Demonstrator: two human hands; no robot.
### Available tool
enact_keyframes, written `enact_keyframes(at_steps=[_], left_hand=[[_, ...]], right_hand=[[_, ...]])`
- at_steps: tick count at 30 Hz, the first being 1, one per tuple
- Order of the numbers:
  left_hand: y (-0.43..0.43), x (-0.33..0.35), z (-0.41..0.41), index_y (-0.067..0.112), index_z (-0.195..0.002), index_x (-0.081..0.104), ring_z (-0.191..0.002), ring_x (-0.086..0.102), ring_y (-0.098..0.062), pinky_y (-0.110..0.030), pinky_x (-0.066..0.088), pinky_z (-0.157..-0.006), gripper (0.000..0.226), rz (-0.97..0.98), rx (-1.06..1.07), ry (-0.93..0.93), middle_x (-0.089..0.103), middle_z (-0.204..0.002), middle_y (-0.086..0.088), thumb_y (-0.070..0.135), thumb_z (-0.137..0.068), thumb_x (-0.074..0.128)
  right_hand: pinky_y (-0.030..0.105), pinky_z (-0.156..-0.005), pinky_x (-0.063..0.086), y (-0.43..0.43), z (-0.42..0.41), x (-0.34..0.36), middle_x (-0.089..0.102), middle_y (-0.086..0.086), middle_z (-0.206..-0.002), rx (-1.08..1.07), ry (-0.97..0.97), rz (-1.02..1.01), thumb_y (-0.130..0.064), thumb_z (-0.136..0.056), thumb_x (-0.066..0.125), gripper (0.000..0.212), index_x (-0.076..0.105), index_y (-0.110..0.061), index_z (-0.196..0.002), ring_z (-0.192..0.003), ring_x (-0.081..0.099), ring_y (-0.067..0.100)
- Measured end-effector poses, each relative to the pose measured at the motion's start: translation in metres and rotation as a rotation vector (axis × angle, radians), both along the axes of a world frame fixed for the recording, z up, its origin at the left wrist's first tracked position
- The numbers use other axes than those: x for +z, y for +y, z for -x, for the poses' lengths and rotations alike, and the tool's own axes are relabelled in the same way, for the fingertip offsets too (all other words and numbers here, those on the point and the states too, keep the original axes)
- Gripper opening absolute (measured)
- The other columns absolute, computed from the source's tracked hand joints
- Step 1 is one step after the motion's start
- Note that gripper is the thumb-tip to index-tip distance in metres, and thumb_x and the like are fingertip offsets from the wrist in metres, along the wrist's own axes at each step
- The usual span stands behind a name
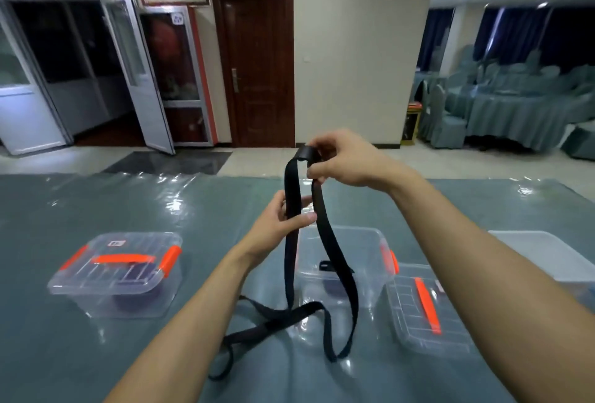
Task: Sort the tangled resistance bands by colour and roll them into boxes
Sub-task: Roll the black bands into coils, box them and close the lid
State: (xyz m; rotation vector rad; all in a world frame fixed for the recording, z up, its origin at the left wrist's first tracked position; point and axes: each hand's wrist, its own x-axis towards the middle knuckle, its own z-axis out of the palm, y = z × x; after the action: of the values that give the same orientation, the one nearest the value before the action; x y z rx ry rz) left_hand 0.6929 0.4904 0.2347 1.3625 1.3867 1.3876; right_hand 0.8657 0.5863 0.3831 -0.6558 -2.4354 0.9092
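A long black resistance band [291, 261] hangs from both hands above the table. My right hand [347, 161] pinches its folded top end, held highest. Lower and to the left, my left hand [283, 222] grips one hanging strand between thumb and fingers. The band's lower loops trail onto the table in front of an open clear box [370, 241] with an orange latch; something dark lies inside it. A closed clear box [116, 273] with orange handle and clips stands at the left, with a dark roll inside.
A loose clear lid [425, 309] with an orange handle lies right of the open box. Another pale container [541, 254] sits at the far right. The table [96, 203] has a glossy grey-green cover. Doors and covered chairs stand beyond.
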Motion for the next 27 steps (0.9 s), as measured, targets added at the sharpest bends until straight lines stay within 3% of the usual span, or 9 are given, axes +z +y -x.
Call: enact_keyframes(at_steps=[3,6,9,11,13,16,20,24,27], left_hand=[[0.012,0.033,-0.009,0.02,-0.149,0.052,-0.124,0.074,-0.026,-0.039,0.057,-0.111,0.063,-0.047,-0.034,0.023,0.078,-0.128,-0.009,0.016,-0.095,0.084],[0.024,0.078,-0.008,0.012,-0.128,0.065,-0.11,0.078,-0.032,-0.048,0.059,-0.108,0.028,-0.079,0.101,0.021,0.079,-0.108,-0.02,-0.001,-0.104,0.059],[0.031,0.137,0.007,0.004,-0.111,0.06,-0.105,0.077,-0.04,-0.055,0.063,-0.1,0.024,-0.158,0.125,-0.061,0.074,-0.102,-0.024,-0.007,-0.105,0.04],[0.028,0.168,0.02,0.011,-0.108,0.052,-0.07,0.069,-0.032,-0.046,0.061,-0.073,0.014,-0.175,0.073,-0.036,0.062,-0.084,-0.021,0.0,-0.104,0.045],[0.025,0.186,0.038,0.02,-0.108,0.054,-0.059,0.053,-0.016,-0.032,0.047,-0.06,0.013,-0.199,0.098,0.191,0.055,-0.079,-0.004,0.019,-0.102,0.064],[0.021,0.209,0.061,0.043,-0.117,0.062,-0.067,0.055,-0.002,-0.029,0.044,-0.069,0.026,-0.223,0.118,0.541,0.061,-0.081,0.018,0.053,-0.096,0.073],[0.022,0.228,0.063,0.039,-0.108,0.073,-0.068,0.057,0.007,-0.032,0.04,-0.072,0.022,-0.237,0.15,0.648,0.066,-0.079,0.027,0.054,-0.108,0.058],[0.03,0.224,0.057,0.035,-0.123,0.079,-0.107,0.069,0.002,-0.031,0.05,-0.097,0.025,-0.212,0.113,0.809,0.076,-0.113,0.017,0.049,-0.104,0.069],[0.032,0.219,0.06,0.032,-0.138,0.074,-0.125,0.066,-0.005,-0.035,0.052,-0.111,0.041,-0.183,0.056,0.809,0.072,-0.133,0.011,0.05,-0.101,0.072]], right_hand=[[0.032,-0.077,0.066,0.0,0.0,0.04,0.073,0.013,-0.093,-0.005,0.184,0.044,0.005,-0.09,0.073,0.016,0.074,-0.01,-0.095,-0.079,0.077,0.018],[0.032,-0.077,0.067,0.002,0.001,0.077,0.069,0.017,-0.095,-0.025,0.393,0.13,0.008,-0.095,0.069,0.008,0.073,0.005,-0.1,-0.083,0.075,0.019],[0.042,-0.08,0.069,0.004,-0.003,0.105,0.061,0.025,-0.107,-0.058,0.606,0.288,0.013,-0.096,0.066,0.028,0.064,0.013,-0.124,-0.099,0.07,0.034],[0.049,-0.083,0.068,0.006,-0.007,0.115,0.06,0.027,-0.113,-0.107,0.621,0.294,0.013,-0.096,0.065,0.044,0.061,-0.002,-0.138,-0.108,0.073,0.044],[0.044,-0.079,0.069,0.012,-0.016,0.12,0.07,0.026,-0.116,-0.201,0.475,0.117,0.008,-0.099,0.063,0.045,0.065,-0.013,-0.138,-0.107,0.076,0.04],[0.033,-0.069,0.066,0.022,-0.032,0.118,0.078,0.012,-0.114,-0.249,0.146,-0.128,-0.007,-0.099,0.071,0.043,0.066,-0.022,-0.139,-0.084,0.079,0.025],[0.022,-0.061,0.06,0.027,-0.027,0.103,0.067,-0.002,-0.126,-0.206,-0.125,-0.279,-0.027,-0.091,0.087,0.083,0.042,-0.035,-0.16,-0.075,0.079,0.017],[0.028,-0.088,0.052,0.028,-0.001,0.083,0.066,-0.001,-0.138,-0.226,-0.244,-0.436,-0.07,-0.077,0.084,0.085,0.059,-0.033,-0.149,-0.105,0.07,0.012],[0.037,-0.095,0.058,0.028,0.017,0.063,0.075,-0.001,-0.127,-0.251,-0.238,-0.35,-0.079,-0.066,0.085,0.087,0.073,-0.023,-0.133,-0.113,0.07,0.019]])
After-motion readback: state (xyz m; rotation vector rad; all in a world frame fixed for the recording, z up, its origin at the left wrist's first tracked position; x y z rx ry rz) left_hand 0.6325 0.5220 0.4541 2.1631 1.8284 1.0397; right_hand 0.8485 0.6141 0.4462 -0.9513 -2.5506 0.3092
